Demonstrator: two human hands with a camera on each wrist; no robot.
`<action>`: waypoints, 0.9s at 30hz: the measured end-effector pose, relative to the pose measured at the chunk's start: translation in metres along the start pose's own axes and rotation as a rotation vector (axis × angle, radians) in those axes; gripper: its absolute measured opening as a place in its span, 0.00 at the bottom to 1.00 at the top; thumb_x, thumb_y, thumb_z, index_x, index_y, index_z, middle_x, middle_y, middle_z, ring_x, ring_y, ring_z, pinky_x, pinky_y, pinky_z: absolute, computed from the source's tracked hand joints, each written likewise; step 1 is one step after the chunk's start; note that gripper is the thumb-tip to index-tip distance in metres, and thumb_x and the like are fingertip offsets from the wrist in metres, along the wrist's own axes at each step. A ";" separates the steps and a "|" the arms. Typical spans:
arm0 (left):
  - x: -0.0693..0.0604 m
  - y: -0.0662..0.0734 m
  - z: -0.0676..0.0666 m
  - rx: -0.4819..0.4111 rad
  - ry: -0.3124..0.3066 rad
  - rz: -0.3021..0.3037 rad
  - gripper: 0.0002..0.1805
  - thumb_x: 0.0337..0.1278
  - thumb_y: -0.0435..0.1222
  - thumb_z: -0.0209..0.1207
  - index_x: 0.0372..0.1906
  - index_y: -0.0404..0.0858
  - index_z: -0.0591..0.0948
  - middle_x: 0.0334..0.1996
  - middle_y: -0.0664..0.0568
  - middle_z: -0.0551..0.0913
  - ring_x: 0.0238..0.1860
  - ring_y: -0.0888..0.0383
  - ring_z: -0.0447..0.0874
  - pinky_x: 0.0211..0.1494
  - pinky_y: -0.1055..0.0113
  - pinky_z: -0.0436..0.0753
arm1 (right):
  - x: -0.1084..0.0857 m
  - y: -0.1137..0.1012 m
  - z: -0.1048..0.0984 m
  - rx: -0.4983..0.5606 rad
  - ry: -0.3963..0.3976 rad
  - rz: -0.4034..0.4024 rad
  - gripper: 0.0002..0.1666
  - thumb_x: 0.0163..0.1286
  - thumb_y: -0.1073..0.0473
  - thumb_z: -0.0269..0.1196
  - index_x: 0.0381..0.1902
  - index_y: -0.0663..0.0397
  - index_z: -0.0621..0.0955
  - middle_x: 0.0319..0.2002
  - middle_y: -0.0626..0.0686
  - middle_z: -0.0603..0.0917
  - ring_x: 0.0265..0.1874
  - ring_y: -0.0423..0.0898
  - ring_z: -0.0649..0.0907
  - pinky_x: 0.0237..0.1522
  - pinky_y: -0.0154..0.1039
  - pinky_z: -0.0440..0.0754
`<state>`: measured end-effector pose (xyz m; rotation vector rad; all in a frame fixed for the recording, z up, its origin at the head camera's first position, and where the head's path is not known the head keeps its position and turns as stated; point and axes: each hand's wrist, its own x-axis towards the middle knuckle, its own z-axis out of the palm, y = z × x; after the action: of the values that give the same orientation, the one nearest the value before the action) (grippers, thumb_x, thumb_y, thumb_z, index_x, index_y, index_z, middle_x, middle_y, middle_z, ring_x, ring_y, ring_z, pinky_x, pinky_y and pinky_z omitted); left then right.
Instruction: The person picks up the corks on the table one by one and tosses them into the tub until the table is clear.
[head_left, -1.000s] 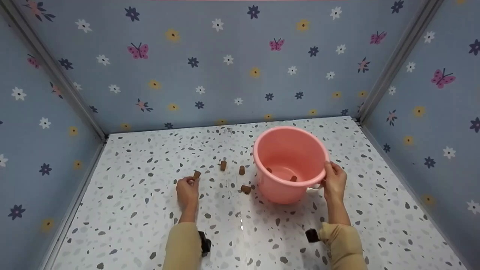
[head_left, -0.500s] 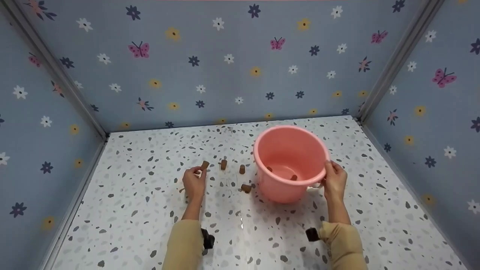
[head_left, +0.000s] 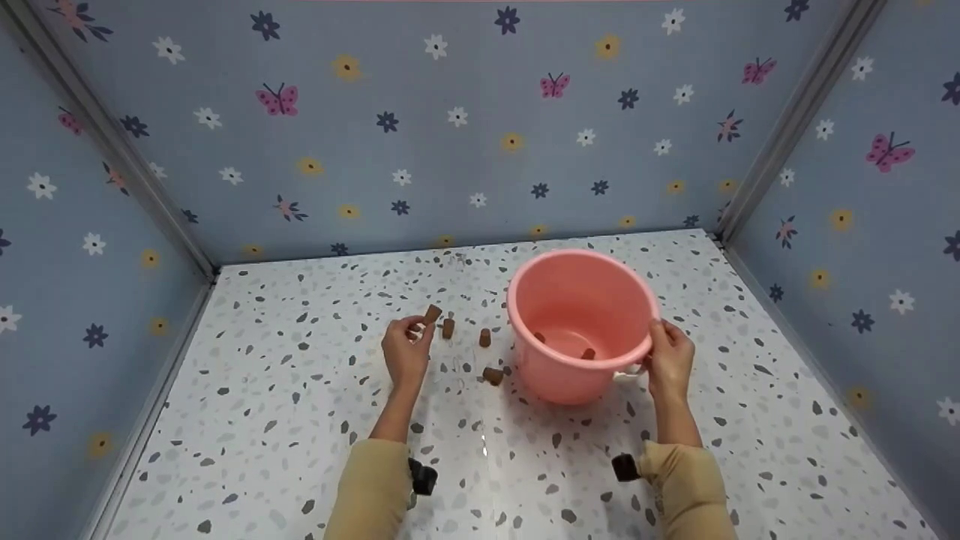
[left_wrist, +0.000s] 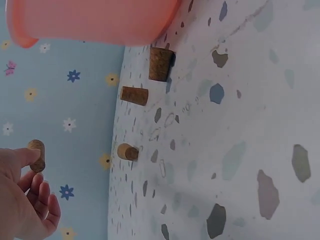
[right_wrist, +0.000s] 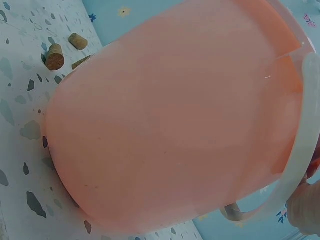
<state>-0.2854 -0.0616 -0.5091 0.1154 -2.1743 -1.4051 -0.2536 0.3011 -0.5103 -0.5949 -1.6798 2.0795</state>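
My left hand (head_left: 407, 354) pinches a brown cork (head_left: 433, 314) between thumb and fingers, above the surface left of the bucket; the left wrist view shows this cork (left_wrist: 36, 155) against the wall. Three more corks lie on the surface: one (head_left: 448, 328) just right of the held one, one (head_left: 485, 337) nearer the bucket, one (head_left: 493, 376) lower down. My right hand (head_left: 670, 362) grips the right rim of the pink bucket (head_left: 568, 385), which leans a little. Inside it are two corks, one (head_left: 589, 354) near the front and one (head_left: 539, 338) partly hidden by the rim.
The speckled white table (head_left: 300, 420) is enclosed by blue flowered panels (head_left: 450, 90) at the back and both sides. A white handle (right_wrist: 308, 110) hangs along the bucket's outside in the right wrist view.
My left hand has moved right and away from me with its cork, now close to the nearest loose cork. The right hand and bucket have stayed nearly still.
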 end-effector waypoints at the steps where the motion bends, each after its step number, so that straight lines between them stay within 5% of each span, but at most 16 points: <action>1: 0.000 0.003 0.000 -0.007 -0.007 0.007 0.06 0.43 0.29 0.63 0.30 0.30 0.81 0.23 0.43 0.75 0.25 0.50 0.73 0.30 0.64 0.69 | -0.009 -0.009 0.004 -0.006 0.005 -0.004 0.26 0.61 0.52 0.58 0.51 0.66 0.72 0.30 0.59 0.80 0.16 0.42 0.77 0.09 0.32 0.71; 6: -0.003 0.022 0.003 -0.053 -0.044 0.047 0.07 0.43 0.29 0.64 0.32 0.30 0.81 0.25 0.43 0.75 0.27 0.50 0.73 0.31 0.61 0.71 | -0.042 -0.047 0.019 -0.057 0.035 0.036 0.23 0.65 0.58 0.52 0.53 0.71 0.69 0.25 0.52 0.79 0.14 0.38 0.74 0.10 0.27 0.68; 12: -0.007 0.043 0.007 -0.098 -0.073 0.121 0.07 0.44 0.30 0.64 0.32 0.31 0.81 0.25 0.44 0.75 0.26 0.50 0.73 0.32 0.57 0.73 | -0.042 -0.043 0.020 -0.058 0.049 0.026 0.25 0.64 0.56 0.54 0.53 0.69 0.70 0.37 0.63 0.78 0.20 0.39 0.76 0.16 0.27 0.72; 17: -0.011 0.062 0.008 -0.109 -0.114 0.152 0.08 0.44 0.31 0.64 0.32 0.32 0.81 0.25 0.43 0.75 0.26 0.52 0.73 0.31 0.57 0.74 | -0.036 -0.034 0.016 0.002 0.023 -0.026 0.24 0.62 0.57 0.57 0.51 0.70 0.71 0.34 0.63 0.79 0.19 0.40 0.77 0.16 0.28 0.73; 27: -0.018 0.092 0.007 -0.092 -0.186 0.210 0.10 0.44 0.33 0.65 0.33 0.33 0.82 0.27 0.45 0.77 0.28 0.51 0.74 0.34 0.65 0.72 | -0.042 -0.045 0.020 -0.010 0.016 0.023 0.24 0.65 0.60 0.52 0.53 0.74 0.67 0.21 0.46 0.78 0.16 0.37 0.76 0.15 0.27 0.73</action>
<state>-0.2542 -0.0077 -0.4389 -0.2804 -2.1904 -1.4387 -0.2277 0.2709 -0.4592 -0.6354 -1.6836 2.0775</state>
